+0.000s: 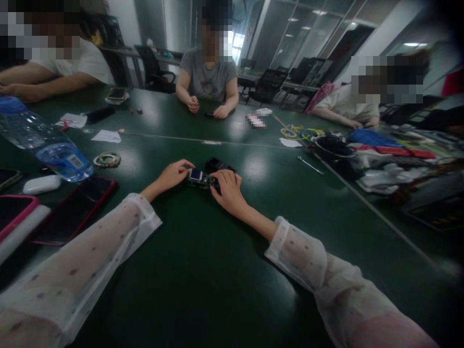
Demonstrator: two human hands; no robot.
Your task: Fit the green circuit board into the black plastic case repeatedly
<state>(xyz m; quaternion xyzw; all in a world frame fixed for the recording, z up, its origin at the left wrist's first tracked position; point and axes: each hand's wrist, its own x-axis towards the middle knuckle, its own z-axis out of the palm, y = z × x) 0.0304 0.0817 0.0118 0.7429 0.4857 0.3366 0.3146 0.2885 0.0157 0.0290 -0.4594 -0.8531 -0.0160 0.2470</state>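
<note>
Both hands [171,176] [229,191] touch a small circuit board [198,181].

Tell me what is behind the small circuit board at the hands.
Behind the circuit board and slightly right, a black box-shaped object lies on the green table. The right hand hides part of its near side and the board's right end.

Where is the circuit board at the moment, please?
In the head view, the circuit board is just above the centre, on the green table between the left hand and right hand, beside the black case.
</note>
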